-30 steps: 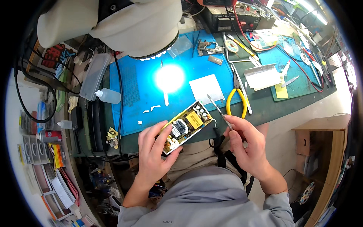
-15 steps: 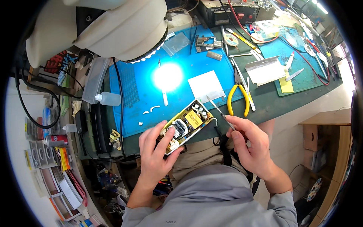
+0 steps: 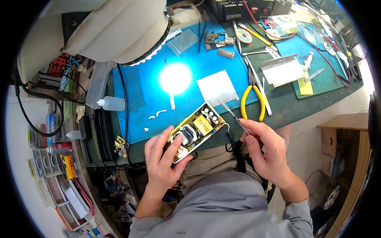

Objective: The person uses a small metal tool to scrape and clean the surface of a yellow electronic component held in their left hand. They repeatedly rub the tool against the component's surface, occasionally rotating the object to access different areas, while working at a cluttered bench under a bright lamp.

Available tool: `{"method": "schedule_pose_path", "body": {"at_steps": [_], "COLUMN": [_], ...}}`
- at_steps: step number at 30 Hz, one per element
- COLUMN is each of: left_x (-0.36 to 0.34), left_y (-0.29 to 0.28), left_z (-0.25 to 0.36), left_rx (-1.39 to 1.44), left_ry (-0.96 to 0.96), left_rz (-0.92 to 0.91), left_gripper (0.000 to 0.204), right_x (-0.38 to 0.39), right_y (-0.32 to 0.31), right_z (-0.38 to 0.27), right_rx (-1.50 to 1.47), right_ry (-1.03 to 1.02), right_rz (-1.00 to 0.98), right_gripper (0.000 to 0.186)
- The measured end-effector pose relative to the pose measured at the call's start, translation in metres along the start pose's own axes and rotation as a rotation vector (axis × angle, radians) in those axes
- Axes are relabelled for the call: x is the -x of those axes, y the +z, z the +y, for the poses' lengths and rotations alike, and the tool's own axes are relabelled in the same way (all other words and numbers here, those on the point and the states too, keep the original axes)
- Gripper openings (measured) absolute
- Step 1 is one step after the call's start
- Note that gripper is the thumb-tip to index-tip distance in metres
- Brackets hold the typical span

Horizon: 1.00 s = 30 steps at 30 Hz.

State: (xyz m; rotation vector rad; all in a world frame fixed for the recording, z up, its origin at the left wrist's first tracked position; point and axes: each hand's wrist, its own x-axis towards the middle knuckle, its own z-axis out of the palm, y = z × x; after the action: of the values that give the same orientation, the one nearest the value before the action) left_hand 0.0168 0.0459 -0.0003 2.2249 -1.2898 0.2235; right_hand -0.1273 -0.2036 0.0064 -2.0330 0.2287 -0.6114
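Observation:
My left hand (image 3: 162,166) grips an opened power adapter (image 3: 198,131), a long pale case with a circuit board, capacitors, a yellow transformer and a white cable at its right end. My right hand (image 3: 264,152) holds a slim steel pick (image 3: 234,118) with a pale pointed tip reaching just beyond the adapter's right end. Behind them, a white square sheet (image 3: 216,87) lies on the blue mat (image 3: 141,91), beside yellow-handled pliers (image 3: 253,107) and small white scraps (image 3: 158,113).
A microscope (image 3: 103,31) with a bright lamp overhangs the mat. A clear bottle (image 3: 113,103) and black cables stand left. A power supply (image 3: 242,10), tools and a green mat (image 3: 323,83) lie right and behind. Shelves (image 3: 63,190) flank the left; a wooden cabinet (image 3: 341,123) stands right.
The view has shifted slightly. My right hand has moved a little rightward with the pick, while my left hand stays on the adapter, forefinger bent over its top.

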Motion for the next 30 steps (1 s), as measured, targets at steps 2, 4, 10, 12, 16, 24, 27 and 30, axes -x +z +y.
{"method": "schedule_pose_path", "body": {"at_steps": [2,4,10,12,16,24,27,30], "left_x": [0.0013,0.001,0.0004,-0.0001,0.001,0.004,0.0034,0.0041], "left_y": [0.0007,0.001,0.005,0.0045,0.0057,0.0089,0.0083,0.0086], "left_z": [-0.0015,-0.0007,-0.0006,-0.001,-0.0017,-0.0023,-0.002,-0.0028], "left_rx": [0.013,0.009,0.031,0.024,0.008,0.042,0.044,0.047], "left_ry": [0.011,0.012,0.008,0.016,0.028,-0.015,-0.01,-0.008], "left_rz": [0.021,0.037,0.095,0.103,0.11,0.114,0.117,0.115], "left_gripper": [0.054,0.053,0.056,0.059,0.061,0.055,0.055,0.057], "right_x": [-0.0004,-0.0014,-0.0014,-0.0015,-0.0009,-0.0031,-0.0017,-0.0017], "right_y": [0.0004,0.0003,-0.0012,-0.001,-0.0008,-0.003,-0.0011,-0.0017], "right_z": [0.0012,0.0019,0.0042,0.0045,0.0045,0.0051,0.0068,0.0063], "right_rx": [-0.004,-0.008,-0.044,-0.052,-0.073,-0.077,-0.116,-0.102], "right_ry": [0.004,0.005,0.056,0.067,0.096,0.133,0.154,0.166], "right_rz": [-0.003,-0.003,-0.007,-0.008,-0.019,-0.038,-0.023,-0.03], "right_gripper": [0.039,0.039,0.039,0.039,0.039,0.04,0.04,0.04]}}
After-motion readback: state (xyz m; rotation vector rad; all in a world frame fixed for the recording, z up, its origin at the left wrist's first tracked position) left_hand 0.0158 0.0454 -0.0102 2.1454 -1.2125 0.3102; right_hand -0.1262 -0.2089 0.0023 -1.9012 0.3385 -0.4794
